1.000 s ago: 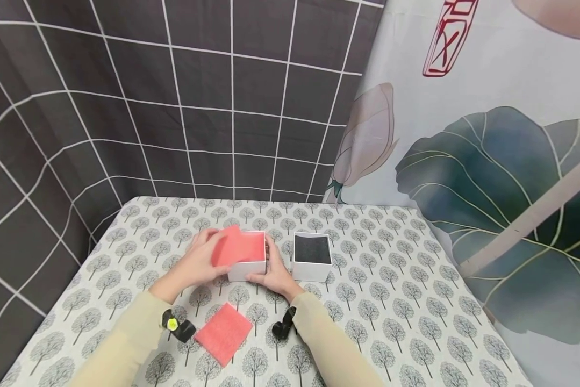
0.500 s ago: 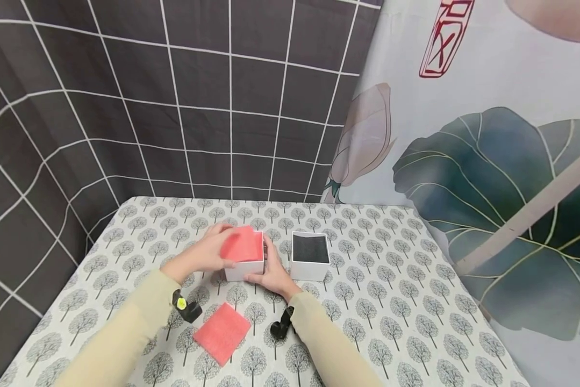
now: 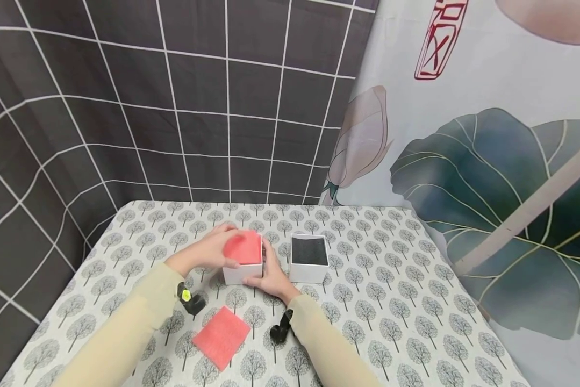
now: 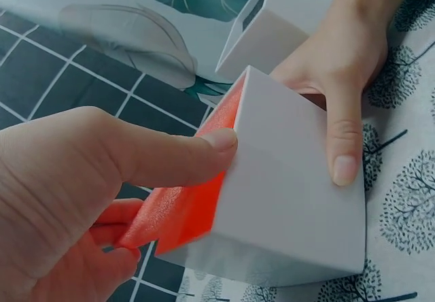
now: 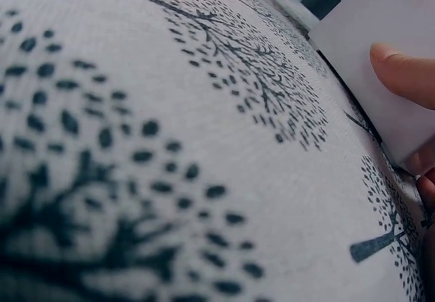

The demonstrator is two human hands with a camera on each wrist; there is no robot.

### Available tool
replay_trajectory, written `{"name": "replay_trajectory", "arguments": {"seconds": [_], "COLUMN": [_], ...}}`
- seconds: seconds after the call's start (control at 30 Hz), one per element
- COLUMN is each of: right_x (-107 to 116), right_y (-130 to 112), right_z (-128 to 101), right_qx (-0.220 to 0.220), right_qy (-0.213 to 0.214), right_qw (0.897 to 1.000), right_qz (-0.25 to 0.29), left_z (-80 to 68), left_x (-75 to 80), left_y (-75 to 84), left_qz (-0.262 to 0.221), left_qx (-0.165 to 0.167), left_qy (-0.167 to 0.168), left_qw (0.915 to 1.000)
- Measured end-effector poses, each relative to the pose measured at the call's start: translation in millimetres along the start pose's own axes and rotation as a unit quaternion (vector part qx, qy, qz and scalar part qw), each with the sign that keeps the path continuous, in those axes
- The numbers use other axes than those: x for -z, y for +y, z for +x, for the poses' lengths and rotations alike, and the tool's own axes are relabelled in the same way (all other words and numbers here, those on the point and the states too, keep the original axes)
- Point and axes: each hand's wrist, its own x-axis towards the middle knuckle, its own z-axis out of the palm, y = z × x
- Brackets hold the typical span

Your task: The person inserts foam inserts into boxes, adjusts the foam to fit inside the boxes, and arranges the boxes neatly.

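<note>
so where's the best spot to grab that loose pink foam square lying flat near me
Take the loose pink foam square by the corner that points toward you, coming from the near side. It lies flat on the tablecloth, so a thumb and finger pinch at an edge probably works better than a grab from above. The hands are both on the white box.

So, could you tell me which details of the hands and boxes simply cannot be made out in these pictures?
- Inside of the white box: the pink foam sheet and left hand cover it in the head and left wrist views.
- Depth of the second white box: its black lining shows no floor in the head view.
- Right hand: cut off by the edge in the right wrist view, only a fingertip shows.
- Tablecloth: blurred there, too close.
</note>
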Motion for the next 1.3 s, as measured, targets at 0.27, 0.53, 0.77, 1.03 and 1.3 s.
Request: {"name": "replay_trajectory", "arguments": {"seconds": [0.27,0.53,0.77,1.03,1.3], "right_x": [1.3,0.3,-0.1,-0.1,0.1], "right_y": [2.1,2.7,5.0,5.1,3.5], "right_z": [-1.2,-2.3,-0.5,0.2,-0.3], "right_qx": [0.008,0.012,0.012,0.005,0.016], "right_qy": [-0.004,-0.007,-0.004,0.0,-0.002], "right_qw": [1.0,1.0,1.0,1.0,1.0], "right_qz": [-0.01,-0.004,-0.012,-0.009,-0.002], "left_z": [5.2,3.7,5.9,6.6,6.3], "left_x": [-3.4,-3.9,-4.5,-3.5,-3.7], "left_y": [2.9,3.6,0.0,-3.3,-4.7], "left_qz": [-0.011,-0.029,-0.031,-0.039,-0.037], "left_qx": [0.005,-0.003,-0.011,-0.019,-0.019], "left_qy": [-0.009,-0.031,-0.043,-0.055,-0.053], "left_qw": [0.9999,0.9991,0.9985,0.9976,0.9977]}}
